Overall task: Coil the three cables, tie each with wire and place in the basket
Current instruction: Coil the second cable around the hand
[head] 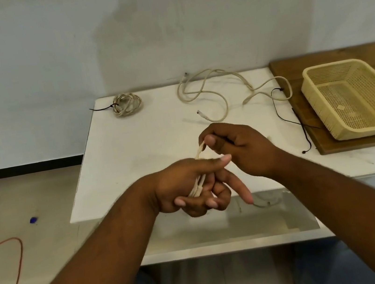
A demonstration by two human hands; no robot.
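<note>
My left hand [196, 187] grips a bunch of beige cable loops [198, 184] over the white table's near edge. My right hand [236, 148] pinches the upper end of those loops and a thin dark wire. A plug end of this cable [264, 204] hangs below the table edge. One coiled cable [127, 104], tied with black wire, lies at the table's far left. A loose beige cable [217, 90] sprawls across the far middle. The yellow basket [316, 94] sits on a wooden board at the right, holding no cable.
Black tie wire [285, 116] trails on the white table [133, 150] by the wooden board [297, 65]. An orange cord [14, 267] and a small blue object [33, 219] lie on the floor at the left. A wall stands right behind the table.
</note>
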